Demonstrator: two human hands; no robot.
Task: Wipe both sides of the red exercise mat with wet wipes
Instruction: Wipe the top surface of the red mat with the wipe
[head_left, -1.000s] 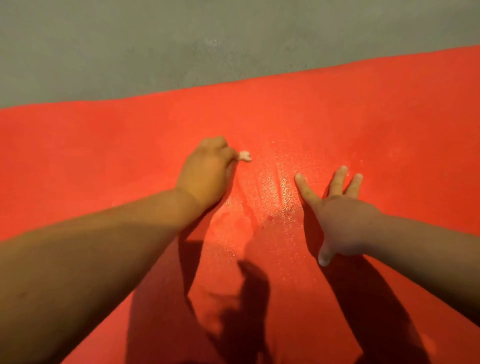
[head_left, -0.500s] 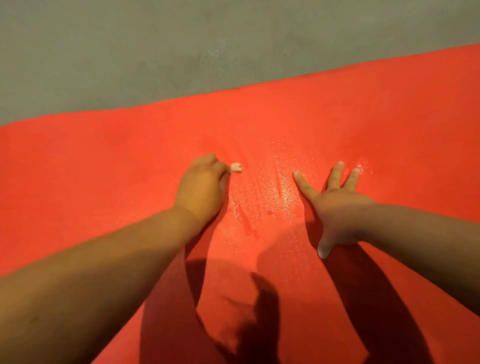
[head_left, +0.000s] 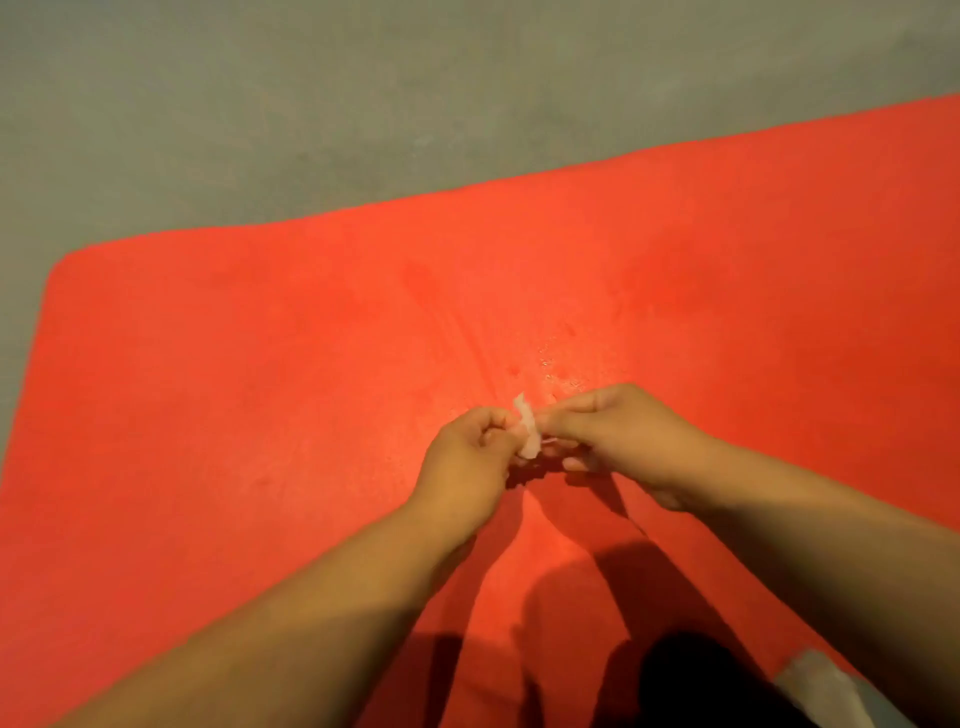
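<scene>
The red exercise mat (head_left: 260, 405) lies flat on the floor and fills most of the view, its rounded far-left corner visible. A small crumpled white wet wipe (head_left: 527, 428) is held above the mat between both hands. My left hand (head_left: 467, 467) pinches it from the left with curled fingers. My right hand (head_left: 618, 431) pinches it from the right. Damp, glistening streaks mark the mat just beyond the hands.
Grey concrete floor (head_left: 363, 104) runs along the far side and left end of the mat. A dark shape (head_left: 701, 680) and a pale grey patch (head_left: 831, 691) sit at the bottom right, over the mat's near edge. Arm shadows fall on the mat below the hands.
Both hands have lifted off the mat and come together on the wipe; before, the left pressed the wipe down and the right lay spread flat. The view has shifted, showing the mat's left end.
</scene>
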